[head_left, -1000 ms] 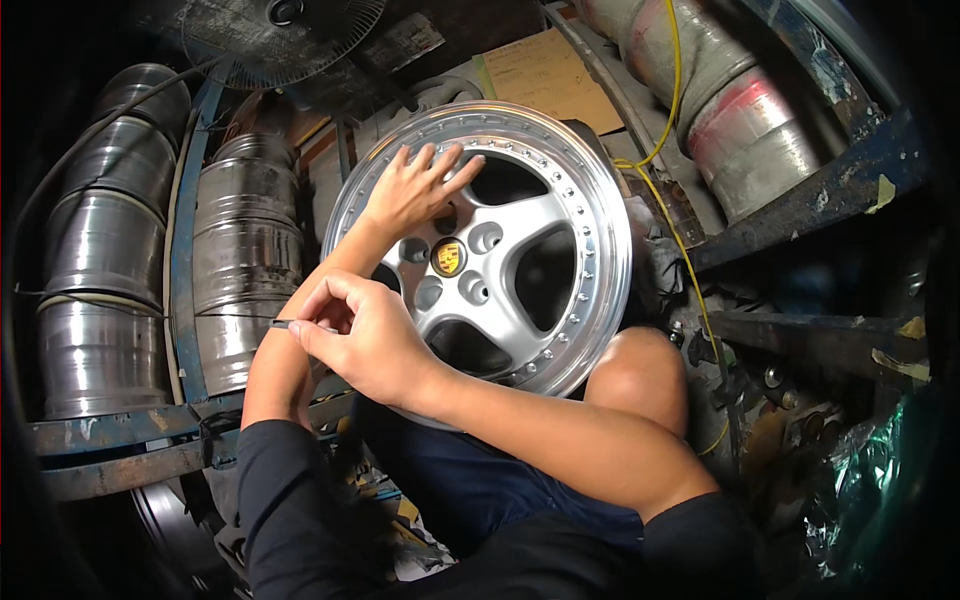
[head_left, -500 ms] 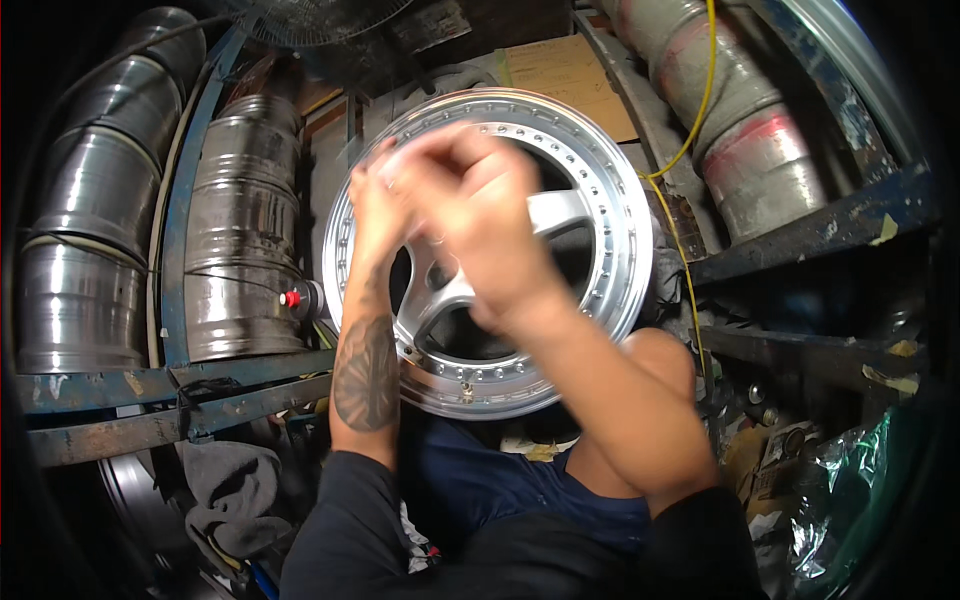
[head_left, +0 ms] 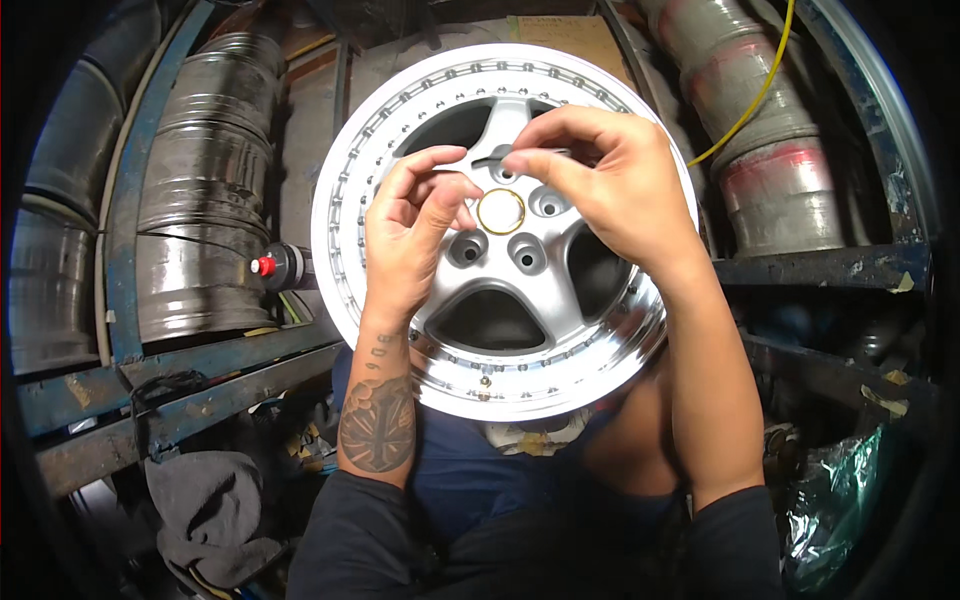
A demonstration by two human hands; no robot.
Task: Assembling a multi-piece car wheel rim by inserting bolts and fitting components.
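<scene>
A silver alloy wheel rim (head_left: 500,395) with five spokes lies face up in front of me, over my lap. Its hub has a round bright centre (head_left: 501,212) edged by a thin gold ring, with several bolt holes around it. My left hand (head_left: 412,225) hovers over the left of the hub, fingers loosely curled and thumb apart from the index finger, with nothing visible in it. Just above the hub, my right hand (head_left: 610,180) brings thumb and index finger together in a pinch. Anything between those fingertips is too small to make out.
Stacks of bare metal rim barrels (head_left: 205,180) stand at the left, and more barrels (head_left: 770,150) at the right, beside blue metal frames (head_left: 820,265). A bottle with a red cap (head_left: 285,266) sits left of the wheel. A grey cloth (head_left: 210,515) lies lower left.
My hands, held together and blurred above the wheel before, are now apart on either side of the hub. The view has shifted, the wheel looks larger, and its centre is uncovered.
</scene>
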